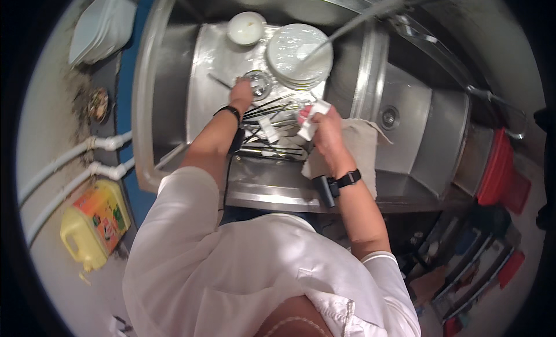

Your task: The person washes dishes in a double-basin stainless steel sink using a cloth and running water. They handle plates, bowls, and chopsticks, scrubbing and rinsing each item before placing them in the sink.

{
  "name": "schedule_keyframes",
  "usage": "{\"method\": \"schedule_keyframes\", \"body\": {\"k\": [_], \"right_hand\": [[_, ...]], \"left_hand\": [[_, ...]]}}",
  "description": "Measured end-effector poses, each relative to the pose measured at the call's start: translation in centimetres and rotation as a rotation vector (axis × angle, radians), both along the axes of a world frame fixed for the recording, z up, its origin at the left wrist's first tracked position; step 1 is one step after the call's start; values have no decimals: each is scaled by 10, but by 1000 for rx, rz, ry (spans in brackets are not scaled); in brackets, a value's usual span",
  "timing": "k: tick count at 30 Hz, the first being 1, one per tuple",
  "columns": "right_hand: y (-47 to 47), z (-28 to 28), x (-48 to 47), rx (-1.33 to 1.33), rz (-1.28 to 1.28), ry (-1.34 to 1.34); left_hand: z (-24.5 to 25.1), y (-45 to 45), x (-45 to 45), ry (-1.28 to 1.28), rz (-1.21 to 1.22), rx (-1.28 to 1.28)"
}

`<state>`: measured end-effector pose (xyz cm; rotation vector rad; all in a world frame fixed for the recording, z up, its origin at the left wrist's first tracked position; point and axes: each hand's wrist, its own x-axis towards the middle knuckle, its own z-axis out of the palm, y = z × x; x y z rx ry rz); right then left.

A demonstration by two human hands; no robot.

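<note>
My left hand (242, 93) reaches into the left basin of a steel sink, its fingers at the rim of a clear round dish (259, 85); whether they grip it is not plain. My right hand (323, 122) is closed on a small white rectangular piece (313, 120). Between the hands lies a pile of chopsticks (269, 106) and spoons (286, 130), with another white piece (268, 129) on it. Water runs onto a stack of white plates (297, 54) beyond. A white bowl (246, 28) stands left of the stack. One thin stick (219, 80) lies apart.
A beige cloth (362, 150) hangs over the divider and front edge at right. The second basin (404, 115) has a drain. Left of the sink are white containers (104, 28), white pipes (65, 161) and a yellow jug (97, 224). Red plastic items (495, 172) stand far right.
</note>
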<state>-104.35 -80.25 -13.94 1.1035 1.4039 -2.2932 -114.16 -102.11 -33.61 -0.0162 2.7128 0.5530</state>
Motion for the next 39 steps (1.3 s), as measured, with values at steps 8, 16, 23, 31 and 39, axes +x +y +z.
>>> {"method": "schedule_keyframes", "body": {"k": [8, 16, 23, 31, 39], "right_hand": [[6, 39, 12, -68, 66, 60], [57, 85, 41, 108, 139, 143], [160, 114, 129, 416, 100, 60], [317, 164, 216, 744, 56, -86], [423, -19, 95, 1201, 806, -50]], "left_hand": [[22, 11, 1, -268, -248, -235], [62, -4, -6, -261, -186, -215], [90, -19, -11, -281, -251, -60], [190, 25, 37, -434, 215, 455], [274, 120, 118, -300, 519, 760]]}}
